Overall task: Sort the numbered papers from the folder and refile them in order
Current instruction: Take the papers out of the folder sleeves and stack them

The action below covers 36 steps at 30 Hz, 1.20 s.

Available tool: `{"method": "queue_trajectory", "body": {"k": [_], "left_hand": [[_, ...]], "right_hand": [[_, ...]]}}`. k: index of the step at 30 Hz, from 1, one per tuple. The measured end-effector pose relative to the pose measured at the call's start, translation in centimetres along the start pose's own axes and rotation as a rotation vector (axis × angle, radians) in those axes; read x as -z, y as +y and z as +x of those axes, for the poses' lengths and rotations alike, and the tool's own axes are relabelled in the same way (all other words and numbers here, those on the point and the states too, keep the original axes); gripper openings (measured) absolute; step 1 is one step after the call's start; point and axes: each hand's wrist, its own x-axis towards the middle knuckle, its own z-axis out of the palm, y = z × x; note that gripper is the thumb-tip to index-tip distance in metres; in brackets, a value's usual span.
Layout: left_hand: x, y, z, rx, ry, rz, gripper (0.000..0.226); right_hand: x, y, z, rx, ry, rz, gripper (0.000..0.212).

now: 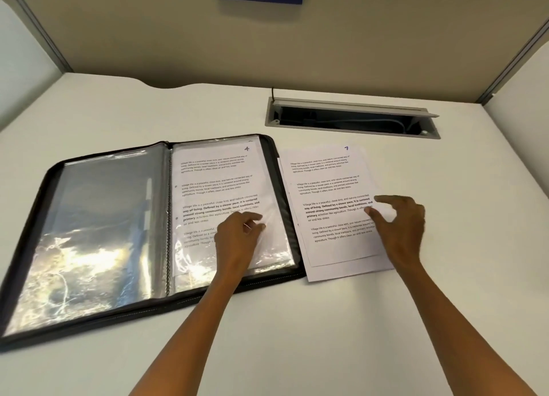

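Looks like mid-pull: left hand (pixel 237 232) pinches the sleeve over sheet 4 (pixel 225 199) in the open folder (pixel 44 181) on the bench, right hand (pixel 398 220) rests loose-fingered on the loose stack (pixel 332 187) just beside it; next, probably slide 4 out

Both bare forearms are extended forward from the lower edge of the view, angled slightly inward. The left hand (pixel 237 238) is held palm down, its fingers curled loosely and its thumb and forefinger drawn close together. The right hand (pixel 401 226) is held palm down as well, its fingers spread and gently bent, the thumb set apart.
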Motion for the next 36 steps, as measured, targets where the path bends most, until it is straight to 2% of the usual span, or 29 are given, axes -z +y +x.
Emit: {"method": "queue_trajectory", "body": {"k": [3,7,10,14,17,24,29,33,36], "left_hand": [[1.7,0.0,-0.2,0.041,0.151,-0.155,0.012],[4.1,-0.8,-0.5,0.152,0.253,-0.368,0.011],[5.9,-2.1,-1.0,0.241,0.307,-0.495,0.01],[8.7,-5.0,-1.5,0.348,0.317,-0.574,0.013],[11.2,-7.0,-1.7,0.41,0.375,-0.589,0.019],[16.1,-10.8,-2.2,0.519,0.517,-0.595,0.021],[18.9,-12.9,-2.8,0.581,0.608,-0.641,0.016],[20.9,-14.2,-4.2,0.632,0.708,-0.688,0.024],[21.8,-15.3,-5.2,0.608,0.825,-0.474,0.03]], "right_hand": [[-1.6,-3.2,-2.1,0.151,-0.103,0.141,0.018],[-4.4,-6.9,-5.5,0.269,-0.34,0.205,0.013],[-6.1,-8.5,-7.9,0.33,-0.482,0.199,0.021],[-7.4,-9.2,-9.8,0.36,-0.575,0.072,0.038],[-7.7,-9.3,-10.2,0.377,-0.55,0.002,0.038],[-8.1,-10.2,-10.8,0.416,-0.461,0.008,0.005],[-7.9,-11.1,-10.5,0.541,-0.376,-0.046,0.008],[-6.9,-12.6,-10.0,0.639,-0.287,-0.116,0.012],[-6.4,-14.0,-9.7,0.708,-0.244,-0.147,0.022]]}}
